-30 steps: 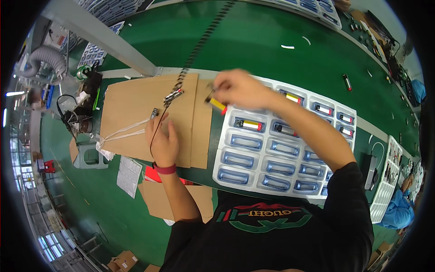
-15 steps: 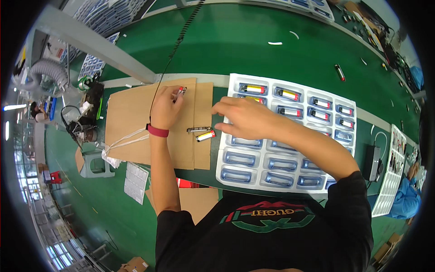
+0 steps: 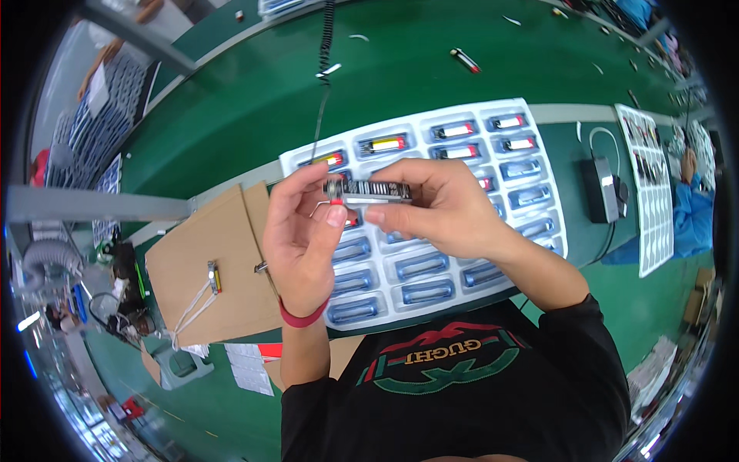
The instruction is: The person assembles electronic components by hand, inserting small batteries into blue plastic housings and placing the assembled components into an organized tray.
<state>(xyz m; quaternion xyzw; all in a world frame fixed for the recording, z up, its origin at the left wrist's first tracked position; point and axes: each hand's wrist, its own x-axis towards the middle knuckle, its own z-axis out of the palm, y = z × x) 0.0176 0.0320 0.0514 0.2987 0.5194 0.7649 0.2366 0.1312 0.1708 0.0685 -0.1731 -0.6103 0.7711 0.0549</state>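
My left hand [image 3: 304, 246] and my right hand [image 3: 450, 208] meet over the white tray [image 3: 558, 208]. Between them is a small dark, silver-edged stick-shaped piece [image 3: 373, 192] with pale print. My left thumb and fingers close about its left end, where a bit of red and a thin wire show. Right fingers and thumb pinch the other end. Several tray pockets hold small cylinders [image 3: 382, 144] with yellow or white bodies and red ends, apparently battery cells. Nearer pockets show only blue linings. A small yellow-and-silver piece [image 3: 215, 277] lies on the brown cardboard [image 3: 181, 296].
A coiled black cord [image 3: 326, 38] hangs ahead of my hands. One loose cylinder [image 3: 465, 60] rests on the green table [image 3: 400, 73]. To the right are a black power adapter [image 3: 600, 190] and another tray [image 3: 650, 208], near a person in blue. A grey post [image 3: 115, 206] stands left.
The view has turned, shifting tray and cardboard leftward. My left hand has left the cardboard and come to my right hand, which was spread by the tray's edge; both now grip the dark piece.
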